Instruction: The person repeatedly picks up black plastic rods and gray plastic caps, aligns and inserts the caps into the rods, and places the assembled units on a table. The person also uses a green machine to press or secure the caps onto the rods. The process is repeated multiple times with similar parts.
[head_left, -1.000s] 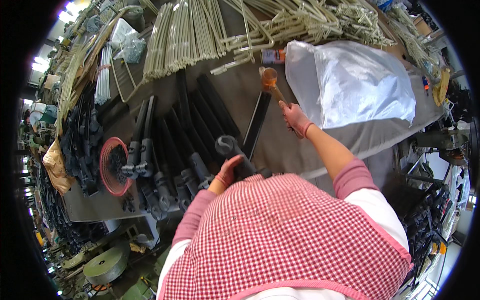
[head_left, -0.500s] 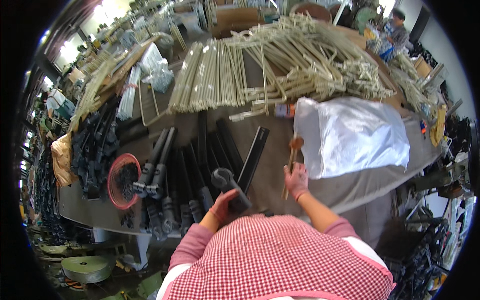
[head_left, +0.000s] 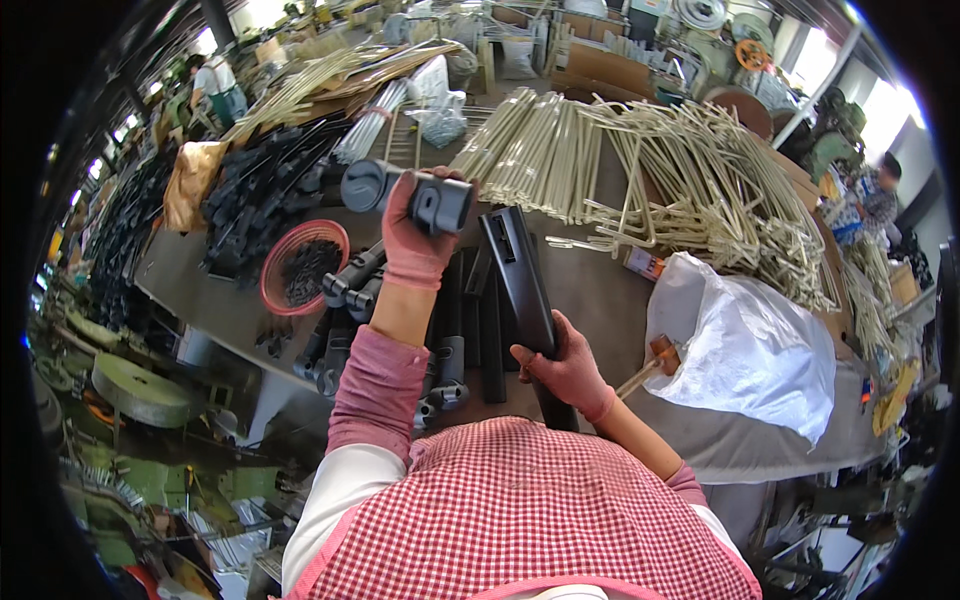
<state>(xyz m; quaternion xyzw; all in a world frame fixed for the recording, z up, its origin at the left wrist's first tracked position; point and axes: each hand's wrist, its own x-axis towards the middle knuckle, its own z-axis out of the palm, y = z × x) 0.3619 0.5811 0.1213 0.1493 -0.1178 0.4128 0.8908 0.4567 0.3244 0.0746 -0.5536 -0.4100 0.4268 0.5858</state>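
Observation:
My left hand [head_left: 418, 240] is raised over the table, its fingers wrapped round a dark grey plastic fitting [head_left: 368, 186] with a round end and a hollow socket end. In my right hand [head_left: 574, 372] is a long flat black tube [head_left: 520, 285]. A slot shows near the tube's far end, which points away from me and stays apart from the fitting. Right of that hand lies a mallet [head_left: 661, 356] with a brown head, beside the white plastic bag [head_left: 750, 345]. More black tubes with grey fittings [head_left: 452, 360] lie under and between my arms, partly hidden.
A red basket [head_left: 272, 285] of small black parts stands at left. Behind it are piled black parts [head_left: 265, 190]. Bundles of pale metal rods [head_left: 540, 160] and bent rods [head_left: 720, 190] cover the table's far side. Two people are in the background, far left and far right.
My right hand has let go of the mallet and taken hold of a black tube. My left hand has lifted the grey fitting up and away from me. The view has shifted.

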